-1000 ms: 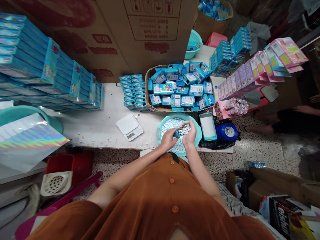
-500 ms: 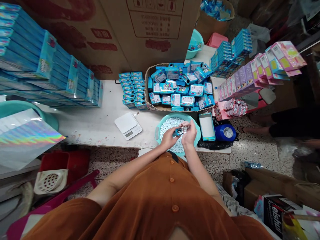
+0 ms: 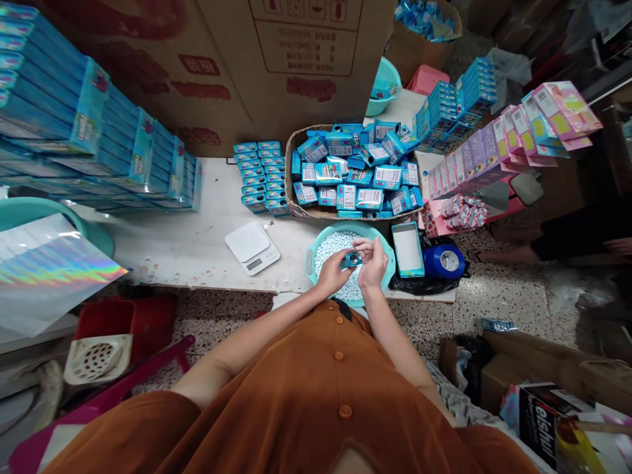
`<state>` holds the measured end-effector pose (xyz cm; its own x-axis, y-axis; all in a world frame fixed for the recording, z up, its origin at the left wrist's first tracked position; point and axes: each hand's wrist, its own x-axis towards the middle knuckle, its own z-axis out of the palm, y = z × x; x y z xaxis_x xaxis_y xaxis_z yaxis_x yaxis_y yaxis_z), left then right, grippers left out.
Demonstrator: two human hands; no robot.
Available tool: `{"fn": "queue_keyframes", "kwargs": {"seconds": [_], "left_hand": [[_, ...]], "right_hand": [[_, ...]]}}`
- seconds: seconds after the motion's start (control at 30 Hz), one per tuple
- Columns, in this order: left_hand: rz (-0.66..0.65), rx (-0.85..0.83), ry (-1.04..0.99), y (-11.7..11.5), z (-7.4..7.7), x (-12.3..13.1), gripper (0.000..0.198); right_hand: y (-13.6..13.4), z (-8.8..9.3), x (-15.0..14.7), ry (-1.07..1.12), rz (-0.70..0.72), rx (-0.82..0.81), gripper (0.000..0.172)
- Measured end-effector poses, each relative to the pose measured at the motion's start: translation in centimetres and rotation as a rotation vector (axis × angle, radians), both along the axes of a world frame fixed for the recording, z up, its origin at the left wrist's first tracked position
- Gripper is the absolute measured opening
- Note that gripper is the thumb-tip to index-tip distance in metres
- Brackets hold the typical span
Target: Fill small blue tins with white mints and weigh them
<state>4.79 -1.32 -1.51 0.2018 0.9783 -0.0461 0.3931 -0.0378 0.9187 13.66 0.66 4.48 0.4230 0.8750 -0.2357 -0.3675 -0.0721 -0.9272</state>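
Note:
My left hand point(image 3: 332, 274) is shut on a small blue tin point(image 3: 352, 260), held above a teal plastic basin point(image 3: 340, 228) full of pale blue mints point(image 3: 334, 253). My right hand point(image 3: 372, 262) sits directly over the tin, its fingers reaching across the top. Whether they touch the tin or hold any mints is hidden. Both hands are over the basin's middle.
A white digital scale point(image 3: 251, 247) stands left of the basin. Behind it are stacked blue tins point(image 3: 259, 178) and a cardboard tray point(image 3: 291, 178) heaped with blue boxes. A blue tape roll point(image 3: 444, 261) lies right. A co-worker's hand point(image 3: 618, 245) shows at far right.
The cluster of mints seen at my right hand is no longer visible. My right fingers have closed in over the tin. The whole view has shifted slightly.

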Motion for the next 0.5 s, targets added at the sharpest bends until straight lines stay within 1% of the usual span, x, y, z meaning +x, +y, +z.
{"fn": "queue_keyframes", "kwargs": {"seconds": [0.13, 0.23, 0.3, 0.4, 0.47, 0.5], "left_hand": [[0.007, -0.019, -0.010, -0.1, 0.3, 0.0, 0.044], [0.015, -0.045, -0.039, 0.0, 0.1, -0.2, 0.042], [0.018, -0.049, -0.069, 0.0, 0.0, -0.4, 0.040], [0.036, -0.079, -0.088, -0.5, 0.0, -0.9, 0.038], [0.076, -0.118, -0.049, -0.7, -0.7, -1.5, 0.038], [0.090, -0.127, -0.037, -0.5, -1.4, -1.9, 0.037]], "right_hand": [[-0.4, -0.1, -0.1, -0.041, 0.026, 0.015, 0.046], [-0.4, -0.3, 0.0, -0.047, 0.050, 0.014, 0.046], [-0.3, -0.3, 0.4, -0.062, 0.040, 0.035, 0.047], [-0.5, -0.5, 1.7, -0.096, -0.059, 0.060, 0.049], [-0.5, -1.7, 3.2, -0.128, -0.157, 0.000, 0.049], [-0.4, -2.7, 4.1, -0.157, -0.203, -0.047, 0.048]]}}
